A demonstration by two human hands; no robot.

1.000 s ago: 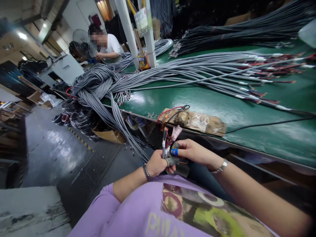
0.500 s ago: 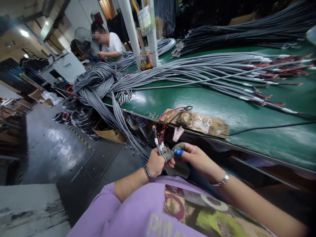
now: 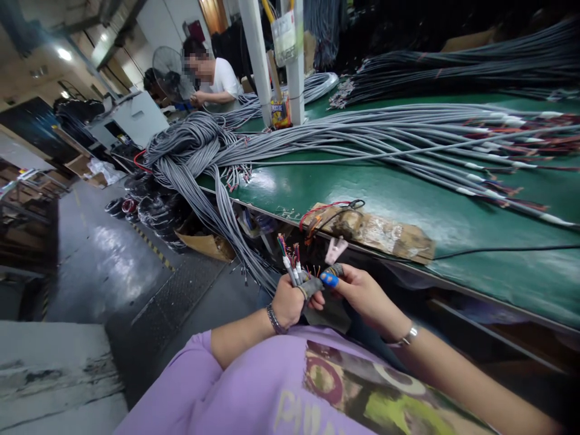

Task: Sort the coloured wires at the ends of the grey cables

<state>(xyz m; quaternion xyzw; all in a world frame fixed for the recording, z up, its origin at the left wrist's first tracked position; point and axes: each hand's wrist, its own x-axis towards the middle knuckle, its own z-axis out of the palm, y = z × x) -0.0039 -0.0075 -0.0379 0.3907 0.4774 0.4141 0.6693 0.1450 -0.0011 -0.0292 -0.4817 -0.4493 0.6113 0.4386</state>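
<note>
My left hand (image 3: 290, 305) is closed around a few grey cables (image 3: 290, 275). Their stripped ends point up, with white bands and thin coloured wires (image 3: 281, 244). Grey wrapping covers a finger of this hand. Close by on the right, my right hand (image 3: 357, 290) is pinched, with a blue cover on the thumb and a grey one on the index finger. Fine reddish wires (image 3: 313, 270) fan out between the two hands. Whatever lies between the right fingertips is too small to make out.
A green table (image 3: 281, 181) bears long grey cables (image 3: 344, 138), knotted into a heap at the left. At its near edge lies a taped cardboard piece (image 3: 385, 234) with a pale clip (image 3: 335, 249) beside it. Black cables (image 3: 453, 66) lie farther back. Across the table sits a person (image 3: 222, 81).
The view has shifted, so the table appears slightly farther right. My right fingertips have drawn a little away from my left hand, and the fine wires between them show more clearly.
</note>
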